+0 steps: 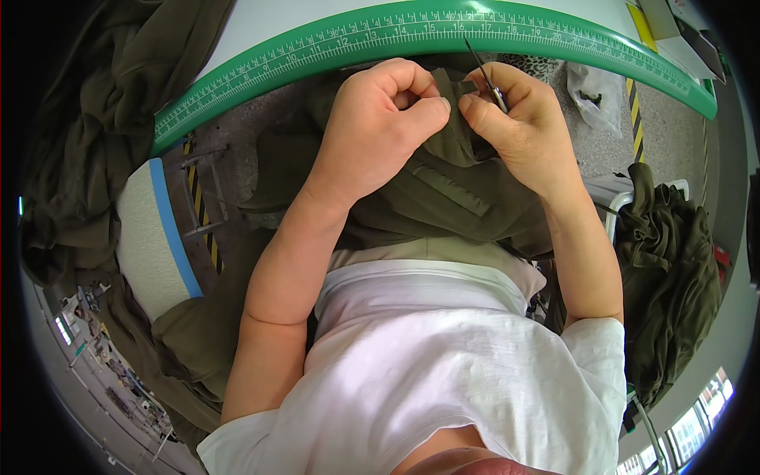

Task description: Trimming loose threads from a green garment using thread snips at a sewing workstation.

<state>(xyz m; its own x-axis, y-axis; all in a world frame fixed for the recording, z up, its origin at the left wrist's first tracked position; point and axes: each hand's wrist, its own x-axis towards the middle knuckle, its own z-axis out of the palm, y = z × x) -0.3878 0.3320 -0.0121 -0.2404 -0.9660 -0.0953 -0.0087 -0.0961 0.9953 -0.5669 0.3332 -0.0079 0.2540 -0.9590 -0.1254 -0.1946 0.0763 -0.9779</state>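
Note:
An olive-green garment (447,188) hangs from both hands and drapes down over my lap. My left hand (378,131) is closed, its thumb and forefinger pinching the garment's upper edge. Close beside it, my right hand (521,131) is closed too, with the thumb pressed to the same cloth. Between the fingers of that hand sit small thread snips (496,93), a thin dark blade pointing up and leftward past the fingertips. The snips' lower part is hidden in the hand. A short gap separates the two thumbs.
Ahead runs a table's green edge (348,46) marked with ruler scales. More olive cloth lies heaped at the left (87,142) and in another pile at the right (665,261). A white blue-edged panel (150,229) stands left. Beyond my right hand is a clear plastic bag (598,87).

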